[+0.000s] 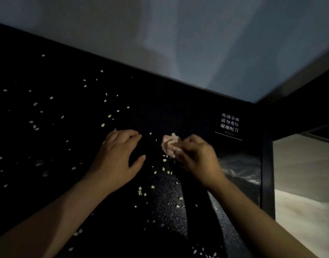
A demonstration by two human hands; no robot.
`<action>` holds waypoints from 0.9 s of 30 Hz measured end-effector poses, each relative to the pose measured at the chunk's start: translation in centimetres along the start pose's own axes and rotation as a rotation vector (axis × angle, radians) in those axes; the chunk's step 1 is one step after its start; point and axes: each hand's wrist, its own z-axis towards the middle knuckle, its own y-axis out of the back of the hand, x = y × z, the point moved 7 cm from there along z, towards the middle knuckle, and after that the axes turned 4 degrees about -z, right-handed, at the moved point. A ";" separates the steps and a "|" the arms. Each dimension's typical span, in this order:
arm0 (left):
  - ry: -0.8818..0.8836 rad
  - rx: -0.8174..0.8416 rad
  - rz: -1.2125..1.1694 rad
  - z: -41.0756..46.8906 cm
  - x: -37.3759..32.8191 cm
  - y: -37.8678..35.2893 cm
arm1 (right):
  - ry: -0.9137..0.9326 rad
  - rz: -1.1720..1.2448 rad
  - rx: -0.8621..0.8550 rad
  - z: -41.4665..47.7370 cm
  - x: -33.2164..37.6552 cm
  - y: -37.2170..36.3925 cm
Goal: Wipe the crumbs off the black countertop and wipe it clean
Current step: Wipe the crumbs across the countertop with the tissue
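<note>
Two bare hands at work on one crumb-strewn black countertop.
The right hand grips one crumpled pale-pink wipe in curled fingers, pressed to the surface. The left hand rests beside it, fingers loosely spread and holding nothing. Pale crumbs, several dozen and too many to count exactly, lie scattered between and around both hands. One small sign bears three lines of white characters.

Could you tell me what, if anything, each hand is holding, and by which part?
The right hand grips a crumpled pinkish cloth by its near end. The left hand holds nothing; its fingers rest spread on the black countertop.
</note>
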 end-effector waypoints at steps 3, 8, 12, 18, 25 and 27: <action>0.013 0.004 -0.062 -1.7 -0.6 0.5 | -0.061 0.033 -0.185 1.8 -0.4 3.1; 0.061 0.008 -0.035 -3.3 -0.1 0.3 | -0.127 -0.083 -0.226 4.8 -2.0 3.2; 0.059 0.009 0.029 -3.7 0.3 -0.2 | -0.074 -0.095 -0.172 1.5 -1.0 0.0; 0.073 0.030 0.029 -3.8 0.5 -0.2 | -0.158 0.119 -0.112 -3.5 0.9 0.8; 0.055 0.075 0.038 -3.8 0.3 -0.1 | -0.311 0.027 -0.370 -4.0 -3.5 7.5; 0.057 0.071 0.042 -3.9 0.3 0.0 | -0.357 0.019 -0.321 -4.2 -4.5 5.8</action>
